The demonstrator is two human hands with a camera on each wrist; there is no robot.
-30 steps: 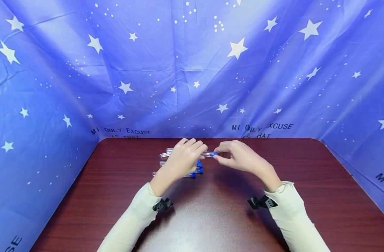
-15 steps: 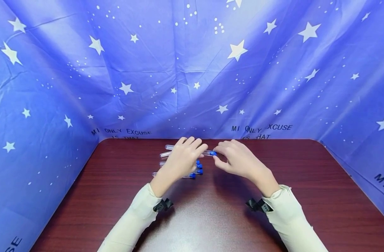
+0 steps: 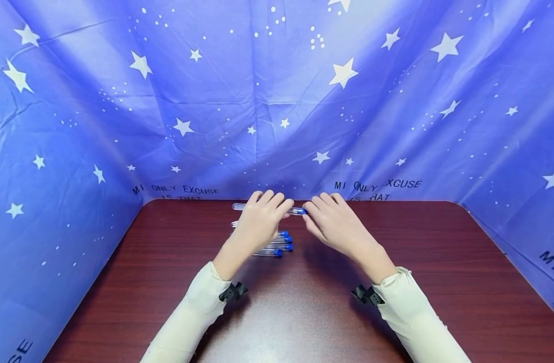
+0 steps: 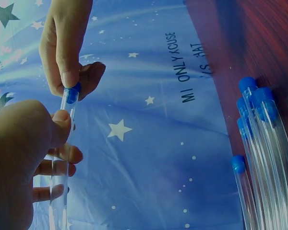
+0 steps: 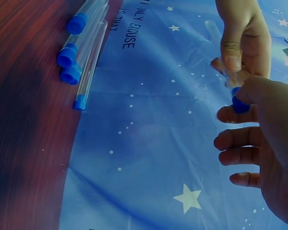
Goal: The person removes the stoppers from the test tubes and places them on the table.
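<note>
My left hand (image 3: 258, 220) grips a clear tube (image 4: 59, 177), thumb on one side and fingers curled round the other. The tube lies roughly level in the head view, its rounded end to the left. At its right end is a blue cap (image 5: 240, 101), which my right hand (image 3: 338, 224) pinches between thumb and index finger. The right hand's other fingers (image 5: 237, 156) are bent beside the cap, touching nothing. Below the left hand, several capped tubes (image 3: 271, 252) lie side by side, caps to the right; the left hand partly hides them.
The dark red wooden table (image 3: 440, 282) has its far edge just behind the hands. A blue curtain (image 3: 277, 75) with white stars and lettering hangs behind and at both sides. Black wrist cameras are strapped below both hands over pale sleeves (image 3: 186, 312).
Both hands have moved slightly up in the head view, towards the far edge, with the tube between them. The right hand has also shifted left and turned over the cap. The other tubes lie still.
</note>
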